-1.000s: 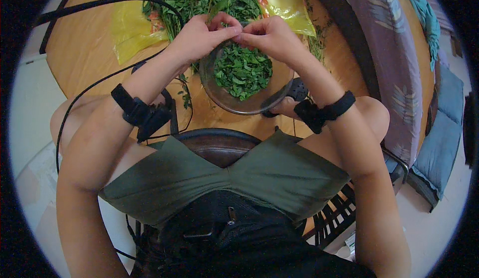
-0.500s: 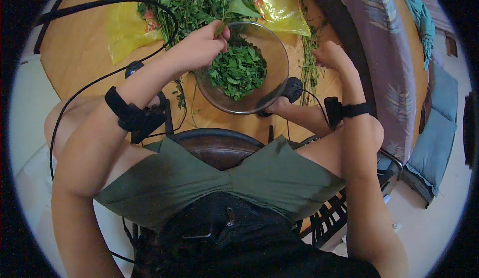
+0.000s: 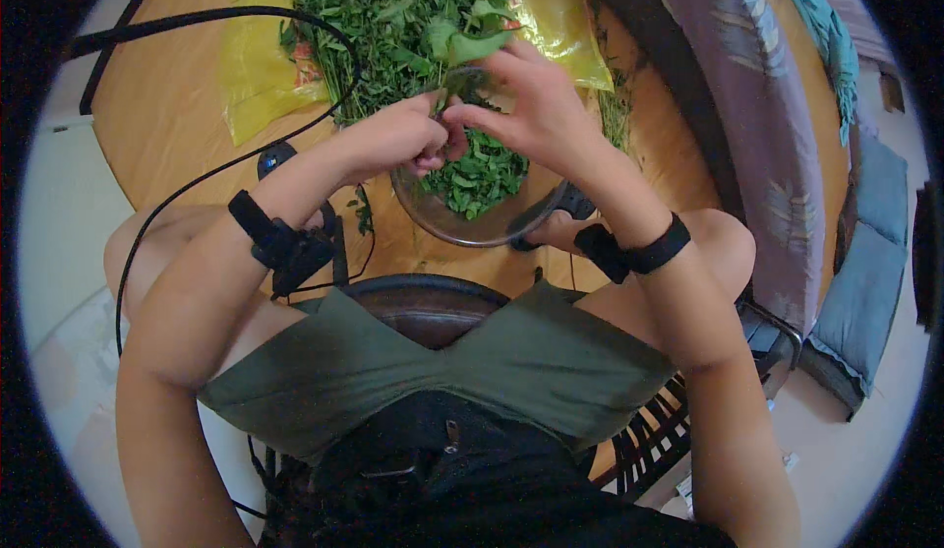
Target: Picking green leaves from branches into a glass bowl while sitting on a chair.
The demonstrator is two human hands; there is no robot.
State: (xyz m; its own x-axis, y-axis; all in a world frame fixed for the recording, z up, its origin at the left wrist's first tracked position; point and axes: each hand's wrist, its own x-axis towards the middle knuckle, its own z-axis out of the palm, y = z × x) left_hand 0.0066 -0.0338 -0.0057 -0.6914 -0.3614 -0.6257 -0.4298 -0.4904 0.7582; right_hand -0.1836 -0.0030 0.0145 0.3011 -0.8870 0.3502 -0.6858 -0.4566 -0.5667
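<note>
Over the left part of a clear glass bowl (image 3: 460,240), my left hand (image 3: 403,140) is closed in a pinch on a leafy green stem (image 3: 442,95). Beside it is my right hand (image 3: 546,105), its thumb stretched toward my left fingers and its other fingers spread near a broad leaf (image 3: 472,46). I see nothing gripped in that hand. Plucked green leaves (image 3: 482,174) fill the bottom of the bowl; my hands hide part of its far rim. Beyond it lies a large heap of leafy stems (image 3: 393,17).
Under the heap spreads a yellow plastic bag (image 3: 261,76) on the wooden floor (image 3: 157,135). Stripped stems (image 3: 615,120) lie right of the bowl. A black cable (image 3: 197,179) loops along my left arm. Patterned fabric (image 3: 752,105) hangs at the right.
My right hand has moved left from the stripped stems to the sprig beside my left hand, and its fingers have spread. My left hand still pinches the stem, slightly lower in view.
</note>
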